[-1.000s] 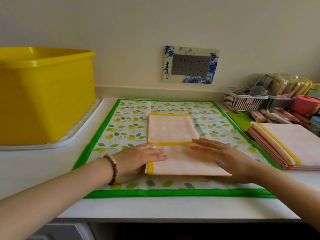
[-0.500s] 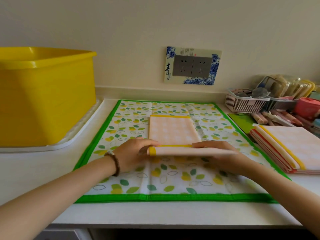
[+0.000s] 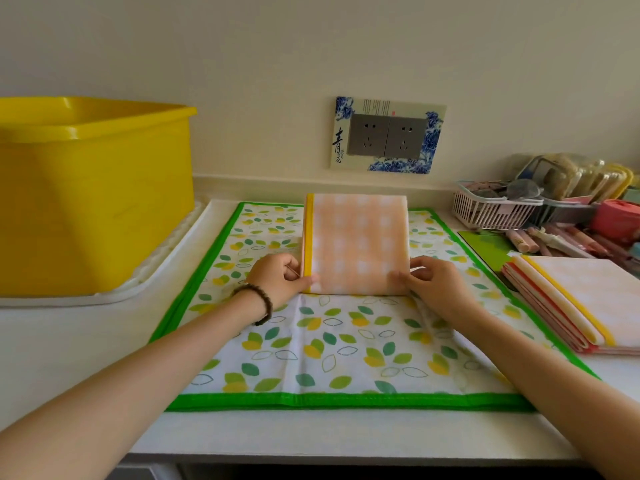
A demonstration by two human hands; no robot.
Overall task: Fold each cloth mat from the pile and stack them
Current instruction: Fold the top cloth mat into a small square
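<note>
A folded orange-checked cloth mat (image 3: 356,244) with a yellow edge stands upright on its lower edge in the middle of a leaf-patterned mat (image 3: 332,344) with a green border. My left hand (image 3: 277,278) pinches its lower left corner at the yellow edge. My right hand (image 3: 434,284) pinches its lower right corner. At the right lies a stack of folded mats (image 3: 581,303), the top one orange-checked with a yellow edge.
A big yellow tub (image 3: 86,192) stands on a white tray (image 3: 145,271) at the left. At the back right are a white basket (image 3: 495,209), food boxes, a pink container (image 3: 614,216) and several tubes. A wall socket (image 3: 386,135) is behind.
The orange mat lay flat and half folded a second ago. Both hands folded its near half over, then lifted the folded mat upright.
</note>
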